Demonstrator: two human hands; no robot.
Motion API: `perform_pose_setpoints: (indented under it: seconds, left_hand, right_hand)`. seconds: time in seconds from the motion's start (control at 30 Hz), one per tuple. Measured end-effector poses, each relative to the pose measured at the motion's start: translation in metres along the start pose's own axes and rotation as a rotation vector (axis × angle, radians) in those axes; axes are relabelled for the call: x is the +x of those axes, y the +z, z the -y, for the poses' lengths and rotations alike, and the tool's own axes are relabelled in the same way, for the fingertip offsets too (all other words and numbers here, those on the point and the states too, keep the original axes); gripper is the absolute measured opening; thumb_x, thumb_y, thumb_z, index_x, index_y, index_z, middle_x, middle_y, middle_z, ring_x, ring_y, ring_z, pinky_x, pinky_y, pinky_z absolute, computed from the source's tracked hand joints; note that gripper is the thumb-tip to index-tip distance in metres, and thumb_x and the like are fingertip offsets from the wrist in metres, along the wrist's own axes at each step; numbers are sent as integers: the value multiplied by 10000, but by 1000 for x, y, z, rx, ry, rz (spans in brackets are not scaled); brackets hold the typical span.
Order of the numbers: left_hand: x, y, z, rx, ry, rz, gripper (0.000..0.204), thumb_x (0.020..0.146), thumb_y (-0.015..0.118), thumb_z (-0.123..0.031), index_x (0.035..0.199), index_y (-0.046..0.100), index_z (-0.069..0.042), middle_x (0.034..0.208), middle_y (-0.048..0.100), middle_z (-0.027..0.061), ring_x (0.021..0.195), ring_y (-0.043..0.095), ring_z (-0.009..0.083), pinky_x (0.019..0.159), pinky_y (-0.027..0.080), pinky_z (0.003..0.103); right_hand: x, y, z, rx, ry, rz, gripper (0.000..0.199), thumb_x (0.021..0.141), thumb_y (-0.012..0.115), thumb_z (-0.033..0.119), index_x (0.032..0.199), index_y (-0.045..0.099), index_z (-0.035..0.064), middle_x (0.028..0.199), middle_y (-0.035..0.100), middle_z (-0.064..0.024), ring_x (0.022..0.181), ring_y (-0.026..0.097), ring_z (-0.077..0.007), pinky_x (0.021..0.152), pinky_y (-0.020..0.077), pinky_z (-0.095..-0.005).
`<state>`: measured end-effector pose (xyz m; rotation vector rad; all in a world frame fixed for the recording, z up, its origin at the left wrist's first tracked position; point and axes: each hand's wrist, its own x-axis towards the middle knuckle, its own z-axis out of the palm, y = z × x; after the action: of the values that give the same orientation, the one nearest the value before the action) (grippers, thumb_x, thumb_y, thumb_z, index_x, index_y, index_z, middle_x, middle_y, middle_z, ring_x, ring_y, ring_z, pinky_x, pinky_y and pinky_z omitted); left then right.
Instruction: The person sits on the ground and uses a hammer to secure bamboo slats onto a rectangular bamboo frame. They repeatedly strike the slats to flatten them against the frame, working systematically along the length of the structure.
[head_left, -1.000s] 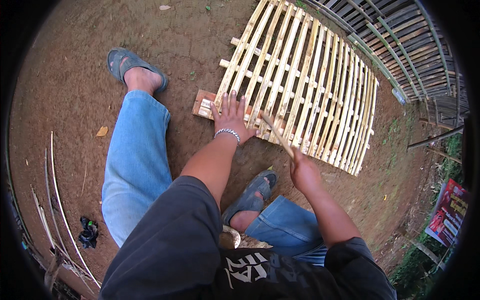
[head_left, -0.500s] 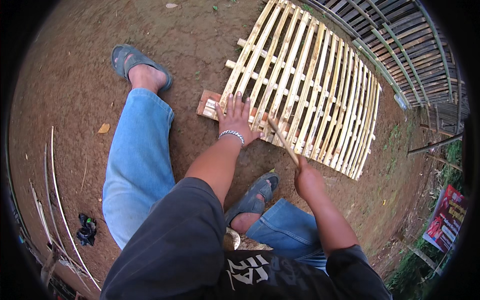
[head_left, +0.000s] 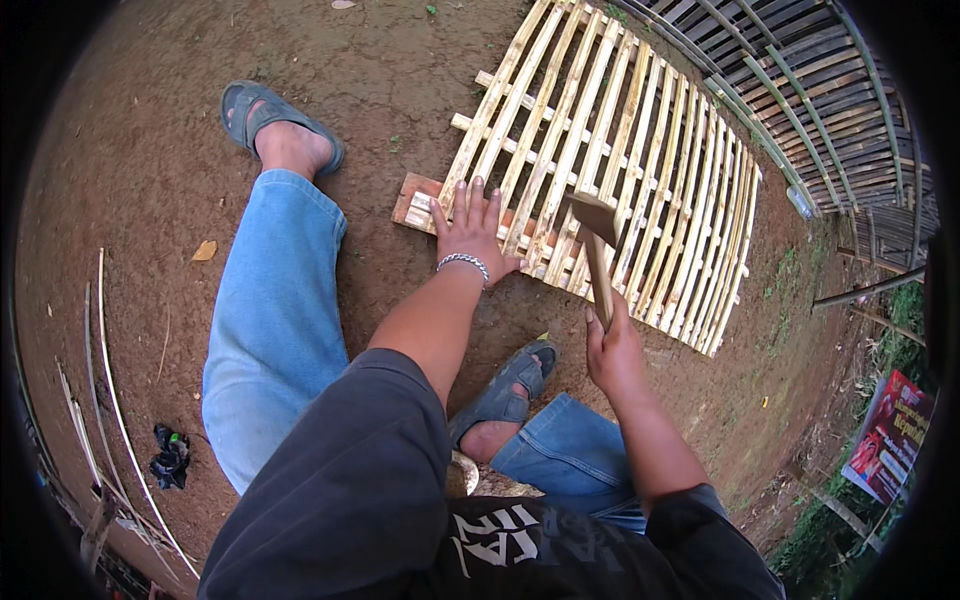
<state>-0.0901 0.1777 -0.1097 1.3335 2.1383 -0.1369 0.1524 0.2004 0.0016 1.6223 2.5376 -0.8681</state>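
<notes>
The left hand (head_left: 472, 232) hides part of the bamboo panel's (head_left: 640, 170) near edge.

A red rectangular banner (head_left: 888, 435) with pale lettering stands tilted at the far right, among greenery.

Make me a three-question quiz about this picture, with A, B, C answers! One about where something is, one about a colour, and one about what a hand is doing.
1. Where does the left hand rest?
A. on the bamboo slat panel
B. on the knee
C. on the bare dirt

2. What colour are the trousers?
A. red
B. blue
C. white

3. What is the right hand doing?
A. lying open and empty
B. gripping a hammer by its handle
C. holding a sandal

Answers:
1 A, the fingers spread flat on the panel's near edge.
2 B, both legs wear blue denim.
3 B, the fingers wrap the wooden handle, with the head raised above the slats.
</notes>
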Motion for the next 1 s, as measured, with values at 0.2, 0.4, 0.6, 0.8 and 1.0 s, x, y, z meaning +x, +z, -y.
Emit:
perform_pose_setpoints:
  seconds: [0.2, 0.4, 0.6, 0.8, 1.0]
  left_hand:
    - [2, -2, -11, 5, 26, 39, 1209, 852, 585, -801, 1694, 34, -132, 1756, -90, 175, 1607, -144, 391, 1223, -43, 705]
    - [1, 3, -8, -8, 15, 18, 1224, 847, 603, -791, 1694, 12, -134, 1755, -94, 177, 1606, -145, 390, 1223, -42, 709]
    - [3, 0, -6, -23, 17, -6, 1239, 834, 616, -795, 1695, 14, -138, 1754, -95, 182, 1605, -150, 393, 1217, -45, 717]
    - [7, 5, -5, -34, 23, 51, 1126, 917, 525, -760, 1693, 6, -130, 1750, -120, 184, 1600, -177, 389, 1220, -63, 702]
    - [9, 2, 2, -49, 26, 70, 1084, 946, 549, -654, 1688, -35, -121, 1746, -152, 180, 1594, -206, 383, 1214, -106, 690]
  right_hand:
    - [-17, 37, -60, -97, 243, 204, 444, 1024, 615, 228, 1411, 463, 75, 1042, 695, -334, 977, 686, -531, 828, 549, -582]
    - [-27, 45, -31, 181, 196, -19, 421, 1021, 602, 220, 1385, 463, 58, 1030, 688, -353, 987, 674, -550, 837, 547, -578]
    - [-23, 48, -37, 63, 240, 103, 380, 1019, 601, 198, 1341, 485, 31, 1028, 686, -356, 991, 676, -542, 835, 549, -580]
    - [-24, 45, -44, -15, 241, 224, 406, 1018, 613, 197, 1362, 476, 31, 1032, 686, -347, 980, 675, -541, 827, 540, -582]
    - [-30, 38, -23, 217, 41, -151, 433, 1007, 620, 169, 1399, 459, 82, 1001, 694, -328, 948, 674, -556, 813, 546, -598]
